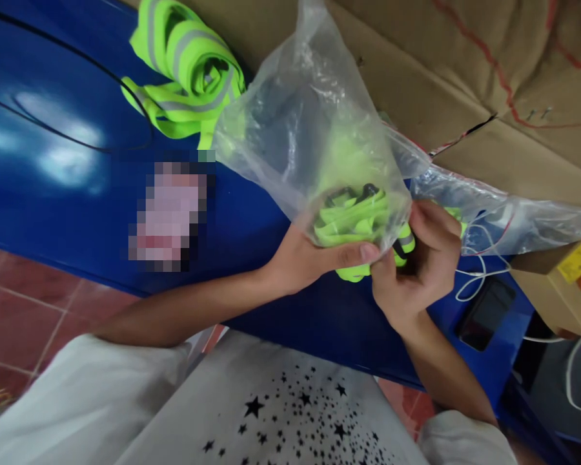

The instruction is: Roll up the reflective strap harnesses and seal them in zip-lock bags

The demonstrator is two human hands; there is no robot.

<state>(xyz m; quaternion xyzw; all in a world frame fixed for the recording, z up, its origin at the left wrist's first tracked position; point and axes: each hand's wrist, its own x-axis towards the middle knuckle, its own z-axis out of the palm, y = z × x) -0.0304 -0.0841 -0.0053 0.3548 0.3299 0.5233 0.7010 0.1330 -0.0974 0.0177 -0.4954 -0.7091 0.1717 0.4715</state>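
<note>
Neon yellow-green straps [353,216] with grey reflective stripes and black buckles lie bundled at the mouth of a clear plastic bag [290,123]. My left hand [314,255] is wrapped round the bundle from below, its thumb across the front and its other fingers behind or under the plastic. At the bag's right edge my right hand [419,258] pinches the plastic, with a striped strap end [405,242] beside its fingers. Several strap parts are seen only through the cloudy plastic.
A loose roll of neon reflective strap [193,64] rests on the blue table [242,213]. A pixelated pink item [172,206] lies at left. At right are plastic bags [537,223], white cables [479,265], a dark phone [487,313] and a cardboard box [556,284].
</note>
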